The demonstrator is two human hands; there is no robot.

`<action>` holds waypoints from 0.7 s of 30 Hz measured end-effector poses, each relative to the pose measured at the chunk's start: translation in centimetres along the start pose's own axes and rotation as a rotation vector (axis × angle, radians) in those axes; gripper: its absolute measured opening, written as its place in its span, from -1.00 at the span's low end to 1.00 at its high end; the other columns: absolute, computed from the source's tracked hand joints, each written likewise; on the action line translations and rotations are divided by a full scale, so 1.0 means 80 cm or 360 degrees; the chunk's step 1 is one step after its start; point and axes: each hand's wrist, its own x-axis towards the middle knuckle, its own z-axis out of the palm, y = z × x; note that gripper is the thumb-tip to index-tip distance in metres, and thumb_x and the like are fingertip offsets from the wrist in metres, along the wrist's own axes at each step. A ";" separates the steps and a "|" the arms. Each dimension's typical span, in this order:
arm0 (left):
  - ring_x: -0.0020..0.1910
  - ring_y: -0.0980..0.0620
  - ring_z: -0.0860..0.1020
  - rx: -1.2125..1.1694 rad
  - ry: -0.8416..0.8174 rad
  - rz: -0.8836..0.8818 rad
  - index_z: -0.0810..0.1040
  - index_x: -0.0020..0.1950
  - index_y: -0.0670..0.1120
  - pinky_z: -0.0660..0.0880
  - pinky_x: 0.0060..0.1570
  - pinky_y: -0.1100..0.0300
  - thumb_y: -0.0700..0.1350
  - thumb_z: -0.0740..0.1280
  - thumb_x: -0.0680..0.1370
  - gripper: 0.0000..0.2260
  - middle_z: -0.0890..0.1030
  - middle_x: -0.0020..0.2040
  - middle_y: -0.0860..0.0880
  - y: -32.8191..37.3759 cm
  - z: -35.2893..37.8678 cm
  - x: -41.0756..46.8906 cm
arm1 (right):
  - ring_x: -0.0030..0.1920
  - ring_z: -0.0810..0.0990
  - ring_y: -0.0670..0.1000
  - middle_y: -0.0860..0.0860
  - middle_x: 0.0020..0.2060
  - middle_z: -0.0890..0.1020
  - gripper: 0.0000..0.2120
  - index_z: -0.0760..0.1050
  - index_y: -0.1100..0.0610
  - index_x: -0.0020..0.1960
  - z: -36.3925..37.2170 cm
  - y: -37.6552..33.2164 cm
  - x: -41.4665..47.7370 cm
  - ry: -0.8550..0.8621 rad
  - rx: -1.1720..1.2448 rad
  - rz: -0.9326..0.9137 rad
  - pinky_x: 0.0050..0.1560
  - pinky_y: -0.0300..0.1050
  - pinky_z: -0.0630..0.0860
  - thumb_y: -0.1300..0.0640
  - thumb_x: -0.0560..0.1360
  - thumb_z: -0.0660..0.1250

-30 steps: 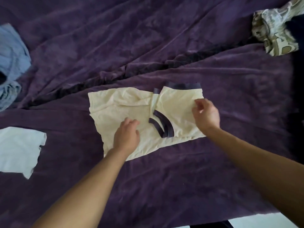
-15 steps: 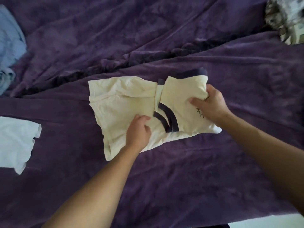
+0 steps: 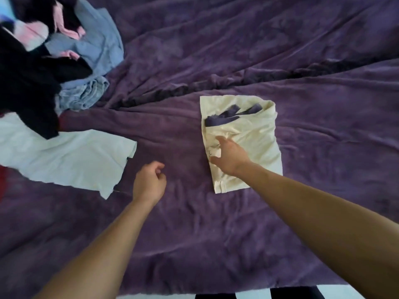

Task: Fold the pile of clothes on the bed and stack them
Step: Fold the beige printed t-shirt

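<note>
A cream shirt (image 3: 248,143) with dark purple trim lies folded into a narrow rectangle on the purple bed cover (image 3: 216,234), right of centre. My right hand (image 3: 228,157) is at the shirt's left edge, thumb and fingers holding a fold of the cloth. My left hand (image 3: 149,182) hovers over bare cover to the shirt's left, fingers loosely curled and holding nothing. The pile of unfolded clothes (image 3: 43,61) sits at the far left: black, pink, light blue and denim pieces.
A white garment (image 3: 64,160) lies spread flat at the left, partly under the black cloth of the pile. A deep crease in the cover (image 3: 194,89) runs across the bed beyond the shirt. The bed's near edge (image 3: 216,293) is at the bottom.
My right hand carried the shirt's right half over to the left, halving it. My left hand came off the shirt and moved left. The view swung left, showing the pile.
</note>
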 end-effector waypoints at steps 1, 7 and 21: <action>0.01 -0.17 0.57 0.0012 -0.0003 0.0006 0.59 0.13 -0.13 0.48 0.06 0.04 -0.30 0.28 0.47 -0.73 0.62 0.04 -0.15 -0.002 -0.001 0.004 | 0.27 0.48 0.14 0.10 0.31 0.46 -0.39 0.23 0.08 0.47 0.011 0.002 -0.005 -0.0025 0.0019 0.0000 0.23 -0.03 0.40 0.01 0.49 0.36; 0.11 -0.17 0.49 0.0077 0.0089 0.0479 0.54 0.19 -0.15 0.46 0.03 -0.04 -0.16 0.30 0.53 -0.75 0.50 0.12 -0.15 0.075 0.005 0.035 | 0.08 0.57 0.03 -0.02 0.12 0.59 -0.65 0.45 0.02 0.30 -0.014 0.086 -0.054 0.0544 0.0167 0.0228 -0.02 -0.11 0.44 0.04 0.53 0.29; 0.49 -0.16 0.17 0.0929 -0.0431 0.1127 0.00 0.55 -0.02 0.05 0.44 -0.11 0.51 0.28 0.24 0.06 0.25 0.50 -0.16 0.297 0.161 0.173 | -0.01 0.56 0.15 0.00 -0.07 0.59 -0.49 0.36 0.06 0.14 0.055 0.174 -0.046 0.0660 0.0649 0.0888 -0.14 -0.06 0.35 -0.25 0.37 0.36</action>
